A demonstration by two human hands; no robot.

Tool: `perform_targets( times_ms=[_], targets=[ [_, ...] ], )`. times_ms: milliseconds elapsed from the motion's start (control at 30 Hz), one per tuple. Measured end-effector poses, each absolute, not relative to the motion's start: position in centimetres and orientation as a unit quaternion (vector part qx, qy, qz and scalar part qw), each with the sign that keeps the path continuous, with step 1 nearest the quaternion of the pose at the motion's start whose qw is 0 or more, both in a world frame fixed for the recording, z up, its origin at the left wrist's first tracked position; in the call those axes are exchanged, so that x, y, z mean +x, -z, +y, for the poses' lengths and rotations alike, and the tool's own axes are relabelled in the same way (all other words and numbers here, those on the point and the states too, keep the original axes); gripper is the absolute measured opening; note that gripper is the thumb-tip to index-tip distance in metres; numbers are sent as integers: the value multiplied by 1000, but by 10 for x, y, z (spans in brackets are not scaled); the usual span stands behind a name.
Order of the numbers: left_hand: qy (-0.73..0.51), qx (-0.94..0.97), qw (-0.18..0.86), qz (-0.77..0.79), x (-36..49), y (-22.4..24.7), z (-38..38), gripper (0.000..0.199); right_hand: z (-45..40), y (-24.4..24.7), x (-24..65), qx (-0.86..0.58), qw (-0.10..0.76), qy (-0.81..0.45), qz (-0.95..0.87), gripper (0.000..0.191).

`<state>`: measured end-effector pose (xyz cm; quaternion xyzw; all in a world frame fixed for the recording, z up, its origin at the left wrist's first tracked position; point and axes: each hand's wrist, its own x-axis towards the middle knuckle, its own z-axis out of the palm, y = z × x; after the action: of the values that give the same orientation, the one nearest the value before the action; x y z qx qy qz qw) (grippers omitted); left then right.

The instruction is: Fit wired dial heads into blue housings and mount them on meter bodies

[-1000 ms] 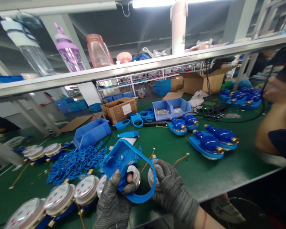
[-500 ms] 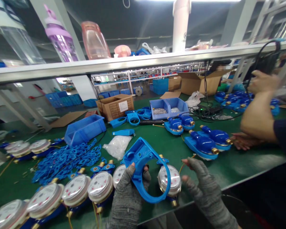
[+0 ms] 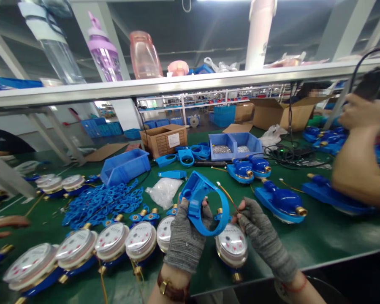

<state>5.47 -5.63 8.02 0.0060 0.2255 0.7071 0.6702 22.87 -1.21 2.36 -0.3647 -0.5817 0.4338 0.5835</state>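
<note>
My left hand, in a grey fingerless glove, is closed on a blue plastic meter housing with a large round ring, tilted above the table. My right hand, gloved alike, pinches a thin cable whose small white connector points up and left, just right of the ring. Below and between my hands, a water meter with a round white dial lies face up on the table. Several similar water meters stand in a row to the left, one partly behind my left hand.
Small blue plastic parts lie piled at left beside a blue bin. A two-part blue tray holds small metal pieces. Blue-cased meters lie at right near a co-worker's arm. Another person's hand shows at far left.
My right hand has taken the cable between its fingertips and raised its connector beside the housing. A co-worker at right has shifted one blue-cased meter rightward. Another person's hand has appeared at left.
</note>
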Motion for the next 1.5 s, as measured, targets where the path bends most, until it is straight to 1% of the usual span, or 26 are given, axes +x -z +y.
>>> perform_targets(
  times_ms=[133,233,267,333,400,467,567,667,767,867,967,1067,1133,1200,1233,1300,1367,1400,1500],
  targets=[
    [-716,-30,652,249,54,-97,-52,37,-13,-18,232,-350,559,-362,-659,21],
    [-714,-27,645,272,62,-100,-51,37,-10,-16,236,-334,562,-333,-680,22],
    [-714,-22,643,277,67,-98,-51,38,-9,-17,237,-334,563,-326,-682,23],
    [-720,11,629,292,76,-93,-52,47,-6,-20,242,-346,572,-290,-685,22],
    [-722,67,610,321,85,-87,-53,57,-5,-29,246,-355,595,-209,-690,19],
    [-715,131,586,358,91,-82,-55,63,-4,-44,249,-352,603,-102,-709,22],
    [-699,221,543,409,93,-80,-58,64,-5,-70,246,-309,543,10,-781,24],
    [-690,266,504,447,89,-83,-60,66,-5,-88,240,-239,485,73,-838,18],
    [-689,304,430,499,86,-84,-62,73,-4,-91,235,-179,439,76,-877,20],
    [-660,349,366,556,86,-81,-64,73,-3,-87,232,-192,411,66,-889,17],
    [-654,360,368,554,88,-77,-64,69,0,-84,229,-211,404,62,-888,11],
    [-663,364,360,546,88,-74,-63,71,2,-84,224,-212,395,55,-892,10],
    [-663,379,336,552,87,-74,-62,72,0,-84,222,-203,419,36,-884,10],
    [-667,391,316,550,85,-74,-62,67,-4,-83,223,-201,480,-9,-854,11],
    [-667,396,319,545,85,-74,-63,60,-6,-83,225,-213,509,-43,-833,13],
    [-664,402,343,529,85,-75,-65,40,-12,-82,229,-251,549,-115,-789,16],
    [-656,407,368,518,86,-75,-68,23,-15,-82,233,-286,562,-141,-763,16],
    [-650,414,369,519,87,-75,-69,18,-16,-82,234,-292,563,-126,-763,14],
    [-638,430,354,532,90,-75,-71,11,-18,-84,235,-279,562,-13,-779,11]
  ],
)
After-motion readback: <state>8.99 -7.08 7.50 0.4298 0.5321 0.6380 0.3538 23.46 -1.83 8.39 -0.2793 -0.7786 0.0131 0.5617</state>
